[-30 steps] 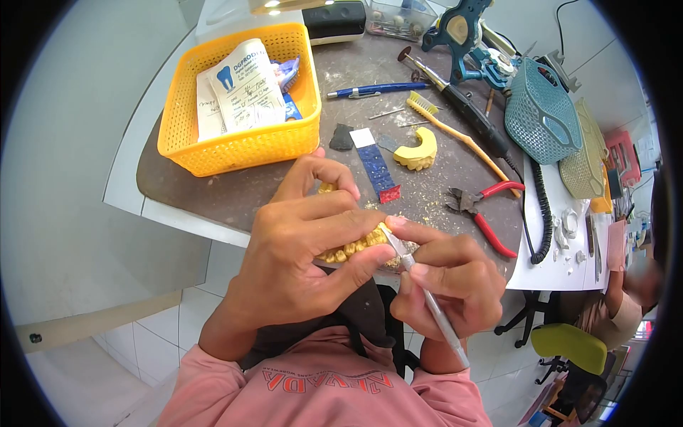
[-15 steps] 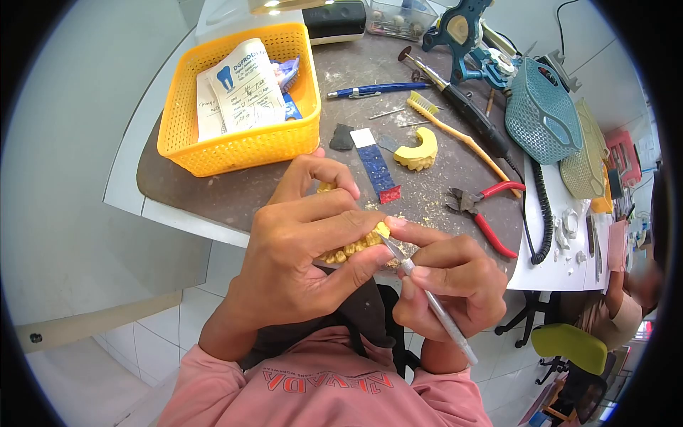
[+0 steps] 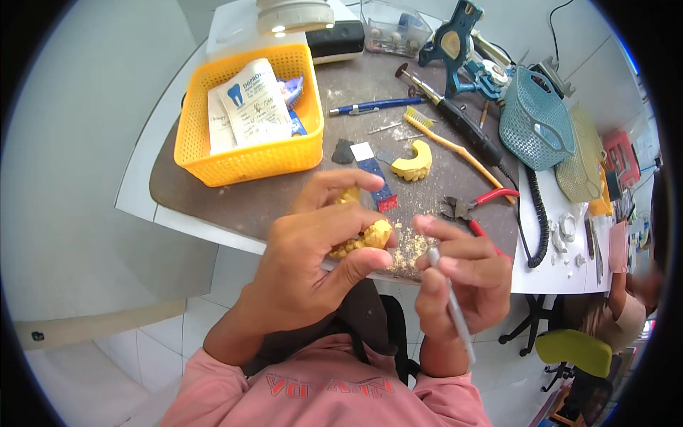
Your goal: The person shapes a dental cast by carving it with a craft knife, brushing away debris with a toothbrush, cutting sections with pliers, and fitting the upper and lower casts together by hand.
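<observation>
A yellow dental cast with a row of teeth is gripped in my left hand, its fingers covering much of it. To its right, my right hand pinches the grey handle of a craft knife. The knife's blade end lies behind my fingers and cannot be made out. A gap separates the knife from the cast. Beyond my hands, a second yellow dental cast, curved like a horseshoe, rests on the table beside a blue strip with white and red ends.
Yellow shavings litter the brown table mat. Red-handled cutters, a toothbrush, a rotary handpiece and a blue pen lie around. A yellow basket holds papers; a blue basket stands right. A person sits far right.
My right hand has drawn the knife away from the cast, down and to the right. My left hand has shifted slightly right with the cast, turning it. The head view has moved a little.
</observation>
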`<state>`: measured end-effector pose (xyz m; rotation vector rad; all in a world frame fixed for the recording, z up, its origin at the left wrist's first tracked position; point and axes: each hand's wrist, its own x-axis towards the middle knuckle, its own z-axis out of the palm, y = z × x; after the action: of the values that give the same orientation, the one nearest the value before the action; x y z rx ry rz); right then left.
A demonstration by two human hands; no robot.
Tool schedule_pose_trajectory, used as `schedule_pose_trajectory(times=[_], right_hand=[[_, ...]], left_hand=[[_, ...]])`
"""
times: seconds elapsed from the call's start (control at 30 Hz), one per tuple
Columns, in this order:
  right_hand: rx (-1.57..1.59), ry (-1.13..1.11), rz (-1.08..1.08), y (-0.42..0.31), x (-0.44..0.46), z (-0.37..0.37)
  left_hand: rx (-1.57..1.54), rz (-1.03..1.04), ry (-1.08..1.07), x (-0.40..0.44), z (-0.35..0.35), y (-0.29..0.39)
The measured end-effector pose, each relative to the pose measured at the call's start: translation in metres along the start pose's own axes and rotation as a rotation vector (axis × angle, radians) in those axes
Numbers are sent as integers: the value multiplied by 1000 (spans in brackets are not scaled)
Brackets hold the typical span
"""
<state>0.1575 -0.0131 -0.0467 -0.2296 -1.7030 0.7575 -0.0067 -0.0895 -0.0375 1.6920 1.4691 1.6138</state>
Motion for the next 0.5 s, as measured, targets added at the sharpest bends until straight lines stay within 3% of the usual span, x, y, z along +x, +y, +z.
schedule_pose_trajectory(times=[0.07, 0.5], right_hand=[[3, -27, -24, -3, 1, 5], [-84, -148, -46, -10, 6, 5]], left_hand=[[-145, -114, 4, 0, 0, 3], [-101, -36, -10, 2, 1, 1]])
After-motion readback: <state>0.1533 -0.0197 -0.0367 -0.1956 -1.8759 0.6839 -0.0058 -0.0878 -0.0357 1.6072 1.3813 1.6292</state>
